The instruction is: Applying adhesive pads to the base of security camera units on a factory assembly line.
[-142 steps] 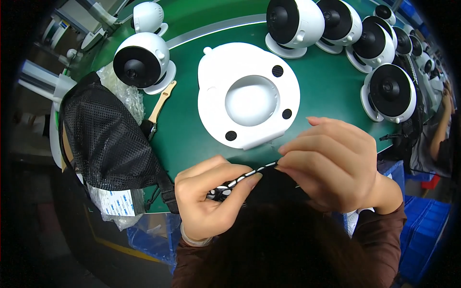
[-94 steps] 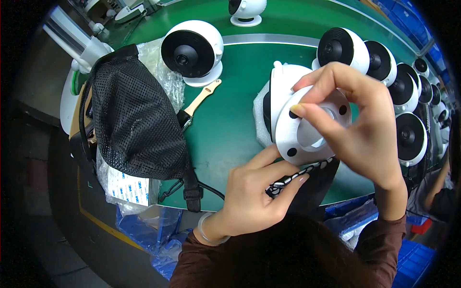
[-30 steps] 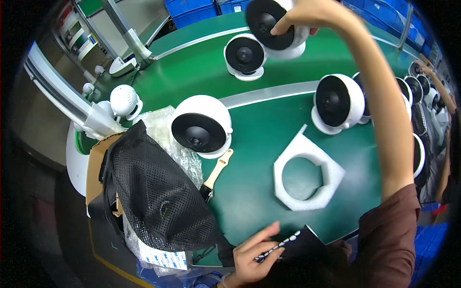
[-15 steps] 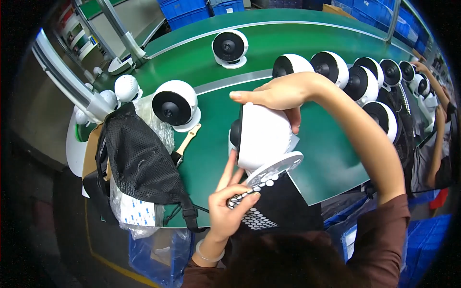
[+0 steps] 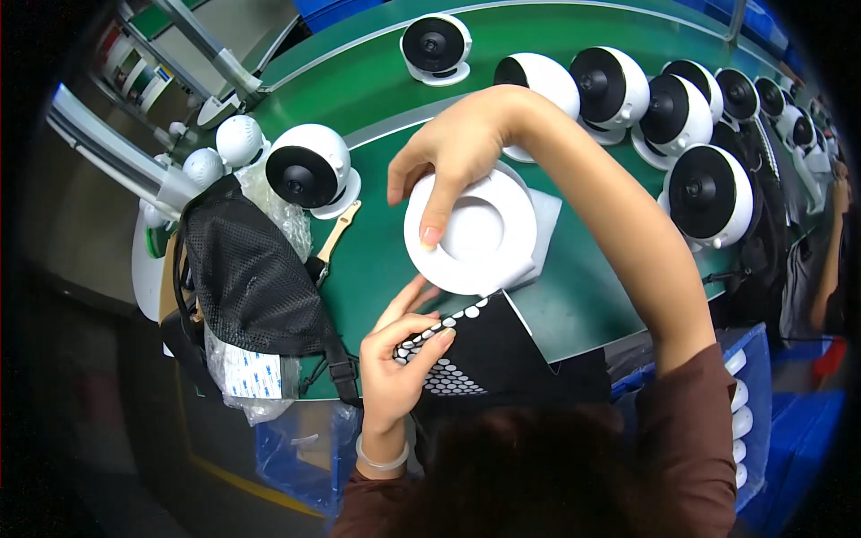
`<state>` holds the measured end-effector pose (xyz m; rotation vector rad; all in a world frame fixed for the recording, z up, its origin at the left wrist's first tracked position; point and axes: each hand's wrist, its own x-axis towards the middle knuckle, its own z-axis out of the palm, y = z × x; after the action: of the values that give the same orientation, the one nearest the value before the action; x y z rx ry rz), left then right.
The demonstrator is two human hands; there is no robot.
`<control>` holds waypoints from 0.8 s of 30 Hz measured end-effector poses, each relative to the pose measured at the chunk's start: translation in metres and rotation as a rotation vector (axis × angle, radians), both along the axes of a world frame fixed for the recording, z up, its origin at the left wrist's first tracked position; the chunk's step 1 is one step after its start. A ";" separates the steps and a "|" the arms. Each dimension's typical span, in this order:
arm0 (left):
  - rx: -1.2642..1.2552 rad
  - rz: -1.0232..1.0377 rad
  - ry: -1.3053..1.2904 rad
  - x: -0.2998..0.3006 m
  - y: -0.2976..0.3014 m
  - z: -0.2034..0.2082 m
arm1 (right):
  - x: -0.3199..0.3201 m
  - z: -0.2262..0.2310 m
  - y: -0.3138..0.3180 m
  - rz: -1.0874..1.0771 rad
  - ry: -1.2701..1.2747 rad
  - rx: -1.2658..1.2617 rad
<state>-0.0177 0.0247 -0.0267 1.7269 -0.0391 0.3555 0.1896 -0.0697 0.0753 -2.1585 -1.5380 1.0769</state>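
Right hand (image 5: pixel 462 148) arched from a bent wrist, thumb downward; left hand (image 5: pixel 395 363) lower, thumb and 1 finger pinched.

Small blue print repeats in slanting rows across the flat white rectangular face of a block (image 5: pixel 254 372) set among crinkled clear plastic film (image 5: pixel 262 411), at the lower left of the frame. At the far upper left, a blurred upright panel with red, white and yellow patches (image 5: pixel 134 67) perhaps bears signs, but its marks are too smeared to read.
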 end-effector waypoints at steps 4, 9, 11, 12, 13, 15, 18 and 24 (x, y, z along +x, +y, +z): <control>-0.017 -0.008 -0.001 -0.001 0.002 -0.002 | -0.004 -0.014 -0.020 -0.034 0.058 0.382; 0.015 0.025 -0.067 -0.003 0.005 -0.002 | -0.040 -0.039 -0.076 -0.407 -0.400 0.918; 0.007 0.039 -0.039 -0.010 0.007 0.004 | -0.068 -0.054 -0.091 -0.670 -0.454 0.999; -0.005 0.018 -0.005 -0.015 0.010 0.007 | -0.083 -0.063 -0.093 -0.803 -0.548 1.082; -0.018 -0.012 0.023 -0.016 0.010 0.010 | -0.100 -0.074 -0.096 -0.908 -0.543 1.289; -0.001 -0.040 -0.014 -0.007 0.004 0.014 | -0.134 -0.074 -0.112 -0.727 -0.425 1.122; 0.058 -0.174 -0.041 0.000 0.001 0.016 | -0.159 -0.070 -0.101 -0.868 -0.028 1.039; 0.262 -0.125 -0.080 0.005 -0.011 0.031 | -0.151 -0.072 -0.110 -0.821 -0.059 0.929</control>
<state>-0.0123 0.0142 0.0043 1.9572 -0.2608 0.3381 0.0382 -0.1796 0.0034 -1.7903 -0.7329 -0.0070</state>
